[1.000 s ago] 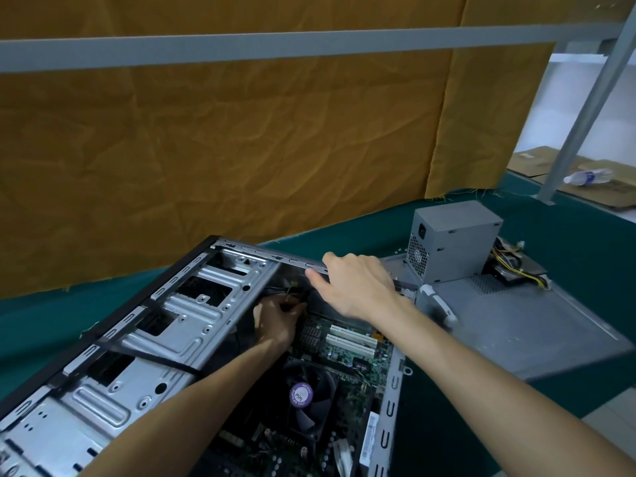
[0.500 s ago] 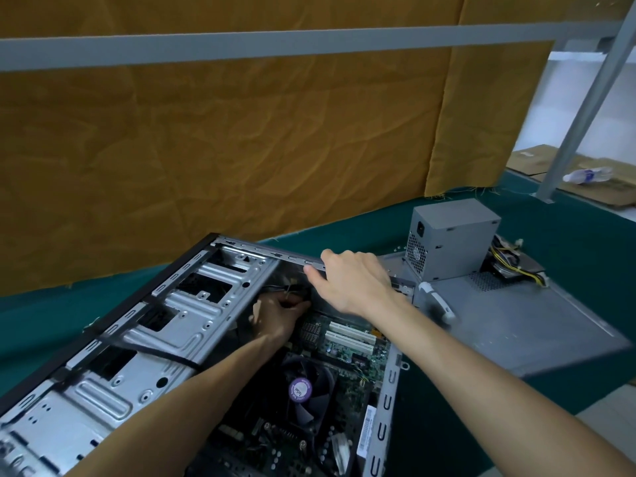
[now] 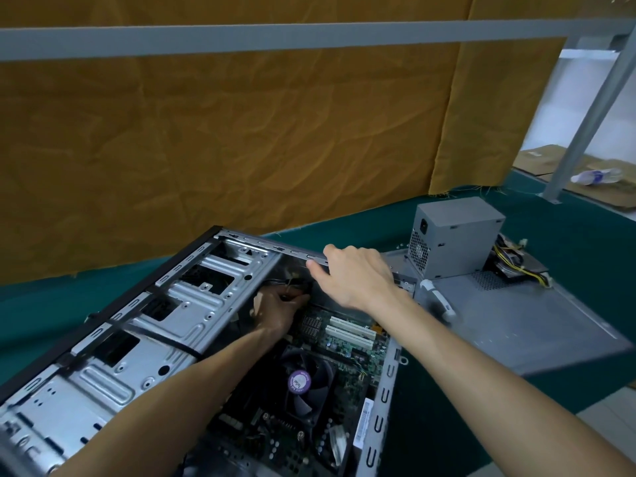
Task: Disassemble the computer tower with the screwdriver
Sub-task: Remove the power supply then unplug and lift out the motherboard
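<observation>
The computer tower (image 3: 179, 315) lies on its side with the panel off, so the motherboard (image 3: 347, 335) and the CPU fan (image 3: 299, 382) show. My left hand (image 3: 278, 309) reaches deep into the case at its far end. Its fingers are curled around thin cables there; what exactly they pinch is hard to tell. My right hand (image 3: 354, 277) grips the far top rim of the case (image 3: 272, 247), thumb on the near side and fingers over the edge. I cannot make out a screwdriver for certain.
The removed grey side panel (image 3: 537, 325) lies right of the tower with a white handle-like part (image 3: 438, 299) on it. A grey power supply (image 3: 454, 235) with yellow wires (image 3: 519, 266) stands behind it. An orange cloth hangs behind the green tabletop (image 3: 568, 235).
Both hands stay almost where they were. The left hand's fingers have shifted slightly on the cables inside the case.
</observation>
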A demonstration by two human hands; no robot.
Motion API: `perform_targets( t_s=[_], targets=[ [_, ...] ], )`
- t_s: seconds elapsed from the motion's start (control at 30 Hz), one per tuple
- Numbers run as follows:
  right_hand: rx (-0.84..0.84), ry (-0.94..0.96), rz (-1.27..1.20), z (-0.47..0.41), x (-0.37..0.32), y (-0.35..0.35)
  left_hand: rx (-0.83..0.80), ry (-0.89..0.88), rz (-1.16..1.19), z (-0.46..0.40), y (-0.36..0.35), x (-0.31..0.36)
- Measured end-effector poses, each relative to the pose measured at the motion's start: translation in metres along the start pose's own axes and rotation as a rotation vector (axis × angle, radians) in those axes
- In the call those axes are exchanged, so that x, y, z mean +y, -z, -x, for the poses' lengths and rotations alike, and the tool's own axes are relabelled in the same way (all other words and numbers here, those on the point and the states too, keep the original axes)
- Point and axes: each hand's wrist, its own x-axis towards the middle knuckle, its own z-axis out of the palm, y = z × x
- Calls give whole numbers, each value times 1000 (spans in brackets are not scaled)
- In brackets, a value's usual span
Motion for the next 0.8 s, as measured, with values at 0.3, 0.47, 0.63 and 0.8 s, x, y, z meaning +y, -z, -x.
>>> perform_targets(
  t_s=[0.3,0.47,0.63,0.8],
  targets=[
    [-4,-4,-16,0,-1,0,-12,-9,-40,2,1,2],
    [-4,10,-17,1,1,0,54,-20,-84,4,1,4],
    [6,18,-24,0,1,-2,15,-55,-45,5,1,4],
    [5,16,-31,-1,3,-5,-39,-45,-90,7,2,6]
  ],
)
